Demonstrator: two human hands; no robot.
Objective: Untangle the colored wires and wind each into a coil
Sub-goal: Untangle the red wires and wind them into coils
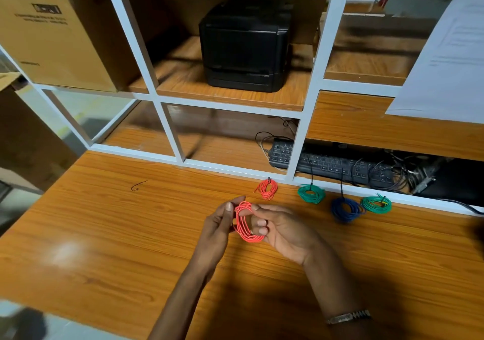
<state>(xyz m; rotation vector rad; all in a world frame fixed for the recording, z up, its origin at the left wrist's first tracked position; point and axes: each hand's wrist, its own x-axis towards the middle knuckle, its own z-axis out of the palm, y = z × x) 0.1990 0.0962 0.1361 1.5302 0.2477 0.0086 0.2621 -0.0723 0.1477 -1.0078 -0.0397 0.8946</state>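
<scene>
I see both forearms reaching in from below, wrists close together. My left hand [218, 224] stands upright, fingers nearly straight, thumb up. My right hand [281, 231] faces it palm-inward, fingers curled round a red coil [245, 224].

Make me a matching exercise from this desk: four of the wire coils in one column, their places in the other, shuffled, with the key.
Things
1. red coil with a black tie
2. blue coil
3. untied red coil
4. green coil with yellow strands

Places
A. farthest right on the desk
B. held between the left hand and the right hand
C. lying just beyond the hands, leftmost of the laid-down coils
D. between the two green coils

Pairs: 1-C, 2-D, 3-B, 4-A
</scene>
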